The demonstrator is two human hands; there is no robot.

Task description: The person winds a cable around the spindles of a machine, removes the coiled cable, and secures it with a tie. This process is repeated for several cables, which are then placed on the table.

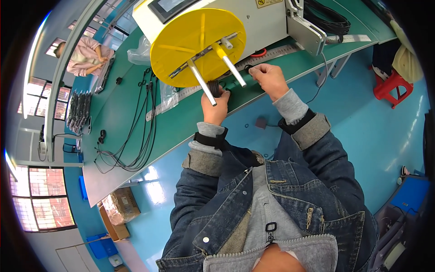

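Note:
My left hand (215, 107) is closed around a coil of black cable (213, 88), just below the yellow disc (198, 45) of a winding machine. Part of that coil is hidden by a metal rod (202, 83) sticking out from the disc. To the right, my right hand (272, 81) pinches at a small black ring (248, 66) above the bench's front edge. A second rod (233, 68), yellow at its base, stands out from the disc between my hands.
Several black cables (147, 113) lie along the green bench (108, 118) at left. A steel ruler (188, 92) runs under the machine (260, 25). Black cable coils (324, 18) sit at back right. A red stool (392, 89) stands on the floor. One person (88, 56) works at far left.

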